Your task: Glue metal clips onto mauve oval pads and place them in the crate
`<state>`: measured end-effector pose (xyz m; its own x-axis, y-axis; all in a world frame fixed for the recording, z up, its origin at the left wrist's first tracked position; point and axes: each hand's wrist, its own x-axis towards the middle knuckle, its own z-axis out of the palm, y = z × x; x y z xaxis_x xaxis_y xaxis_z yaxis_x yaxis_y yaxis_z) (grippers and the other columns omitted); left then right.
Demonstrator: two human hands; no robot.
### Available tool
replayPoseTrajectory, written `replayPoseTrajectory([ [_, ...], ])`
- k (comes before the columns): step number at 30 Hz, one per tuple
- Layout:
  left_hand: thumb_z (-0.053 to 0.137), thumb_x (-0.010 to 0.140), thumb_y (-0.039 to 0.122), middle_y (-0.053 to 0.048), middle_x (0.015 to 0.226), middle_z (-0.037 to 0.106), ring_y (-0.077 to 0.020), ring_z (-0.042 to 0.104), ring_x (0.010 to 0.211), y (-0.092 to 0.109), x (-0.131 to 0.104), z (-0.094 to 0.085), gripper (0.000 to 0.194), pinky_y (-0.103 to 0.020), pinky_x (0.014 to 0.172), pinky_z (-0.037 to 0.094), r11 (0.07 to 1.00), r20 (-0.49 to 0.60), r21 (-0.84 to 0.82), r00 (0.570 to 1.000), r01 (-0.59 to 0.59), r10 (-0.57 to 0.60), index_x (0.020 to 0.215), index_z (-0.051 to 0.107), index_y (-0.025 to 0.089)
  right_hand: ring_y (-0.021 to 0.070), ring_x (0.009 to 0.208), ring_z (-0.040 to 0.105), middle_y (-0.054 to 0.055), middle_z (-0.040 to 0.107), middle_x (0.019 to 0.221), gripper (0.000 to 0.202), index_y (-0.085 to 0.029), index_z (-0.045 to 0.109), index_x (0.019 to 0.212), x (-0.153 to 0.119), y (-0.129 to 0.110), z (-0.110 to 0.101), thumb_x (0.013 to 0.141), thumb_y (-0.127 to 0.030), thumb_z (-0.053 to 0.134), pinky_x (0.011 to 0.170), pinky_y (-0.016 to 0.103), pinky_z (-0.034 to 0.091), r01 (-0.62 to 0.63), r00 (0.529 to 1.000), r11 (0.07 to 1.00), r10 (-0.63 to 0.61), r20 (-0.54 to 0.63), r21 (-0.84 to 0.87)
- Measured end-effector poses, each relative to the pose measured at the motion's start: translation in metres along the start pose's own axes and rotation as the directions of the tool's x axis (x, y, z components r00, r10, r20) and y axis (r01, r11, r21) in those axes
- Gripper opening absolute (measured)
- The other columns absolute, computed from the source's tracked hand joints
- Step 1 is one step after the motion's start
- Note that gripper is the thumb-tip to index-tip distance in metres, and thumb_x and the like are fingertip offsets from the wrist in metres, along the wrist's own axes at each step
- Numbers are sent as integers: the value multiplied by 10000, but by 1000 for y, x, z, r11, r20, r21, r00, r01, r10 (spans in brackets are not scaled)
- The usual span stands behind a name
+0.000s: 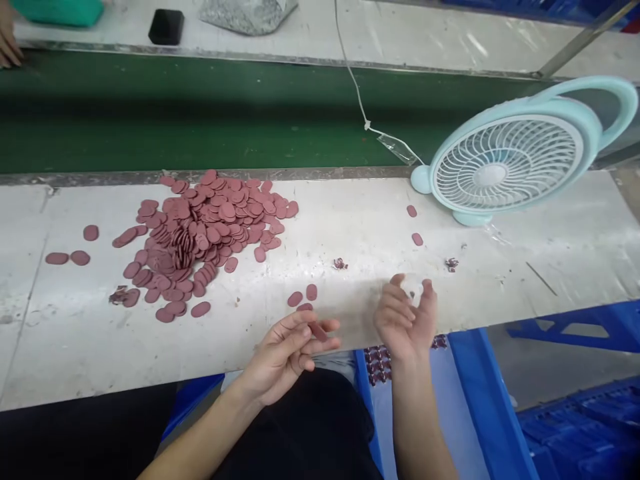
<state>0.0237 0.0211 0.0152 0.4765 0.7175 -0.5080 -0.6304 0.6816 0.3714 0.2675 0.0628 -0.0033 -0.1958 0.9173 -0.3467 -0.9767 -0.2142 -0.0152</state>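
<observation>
Between the thumb and fingers of my left hand (286,357) is a flat, oval, dark red piece (319,331), held above the table's front edge. My right hand (406,320) is palm up, its fingers curled and the thumb raised. A pale, translucent, roundish piece (413,284) with a dark spot shows between that thumb and forefinger; its kind is unclear. Just beyond my left hand lie a few loose oval pieces (295,299). A large heap of the same ovals (215,223) spreads over the table to the left.
A light blue fan (505,163) stands at the right, its white cord (357,93) crossing a green strip (300,143). Small crumpled scraps (341,264) lie on the white table (350,213). Below the front edge, a blue crate (480,393) holds dark red parts. Another person's hand (7,40) is at upper left.
</observation>
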Motion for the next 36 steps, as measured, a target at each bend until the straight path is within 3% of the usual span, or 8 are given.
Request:
replayPoseTrajectory([
  [4, 705, 889, 249, -98, 1070, 775, -254, 759, 977, -7, 7, 4, 181, -168, 565, 570, 992, -56, 109, 996, -65, 71, 1060, 671, 198, 21, 362, 347, -70, 509, 609, 354, -190, 671, 1038, -38, 40, 35, 904, -511, 608, 334, 120, 364, 98, 985, 871, -154, -78, -482],
  [10, 704, 889, 293, -50, 875, 782, -142, 708, 710, -21, 10, 14, 170, -227, 618, 549, 912, -62, 346, 964, -221, 257, 1016, 655, 189, 22, 351, 357, -54, 542, 625, 395, -222, 707, 966, -53, 92, 45, 843, -591, 640, 336, 140, 342, -13, 983, 825, -93, -159, -565],
  [14, 714, 876, 300, -64, 880, 784, -143, 690, 675, -25, 3, 18, 160, -268, 664, 565, 877, -65, 437, 965, -202, 254, 972, 732, 173, 39, 358, 401, -54, 556, 599, 369, -227, 701, 967, -41, 96, 43, 850, -569, 630, 369, 157, 381, 42, 963, 803, -191, -189, -594],
  [18, 751, 839, 305, -76, 841, 781, -200, 722, 742, -22, 1, 14, 160, -333, 719, 591, 883, -54, 433, 973, -181, 226, 907, 766, 161, 43, 300, 380, -57, 563, 561, 383, -228, 697, 968, -38, 90, 42, 831, -581, 639, 316, 155, 309, -30, 977, 722, -124, -172, -691],
  [22, 784, 809, 257, -67, 740, 763, -178, 713, 666, -13, 6, 10, 132, -283, 648, 547, 929, 49, 344, 991, -132, 122, 800, 726, 139, 58, 306, 440, -58, 548, 549, 374, -225, 688, 979, -43, 89, 39, 839, -569, 637, 334, 159, 336, -53, 988, 659, -74, -134, -750],
  [26, 843, 741, 212, -45, 838, 785, -159, 730, 753, -9, 8, 10, 226, -243, 683, 563, 993, 30, 119, 999, -29, 25, 942, 751, 166, 76, 311, 426, -60, 528, 554, 409, -239, 650, 969, -47, 90, 42, 861, -626, 572, 305, 179, 349, 83, 976, 671, -204, -76, -737],
  [31, 811, 778, 172, -67, 1034, 798, -159, 739, 941, -14, 5, 10, 244, -217, 825, 565, 998, -1, -64, 1000, 25, -25, 1020, 776, 179, 119, 369, 503, -49, 563, 577, 287, -253, 622, 1001, -51, 93, 44, 889, -517, 601, 360, 240, 432, 351, 859, 356, -491, 146, -866],
  [36, 822, 766, 180, -90, 1085, 789, -174, 731, 982, -17, 3, 9, 244, -228, 851, 556, 995, 13, -97, 1000, 15, -13, 1006, 782, 180, 206, 472, 612, -24, 624, 620, 188, -295, 620, 1052, -54, 99, 37, 898, -398, 589, 426, 359, 505, 402, 779, 128, -569, 264, -907],
])
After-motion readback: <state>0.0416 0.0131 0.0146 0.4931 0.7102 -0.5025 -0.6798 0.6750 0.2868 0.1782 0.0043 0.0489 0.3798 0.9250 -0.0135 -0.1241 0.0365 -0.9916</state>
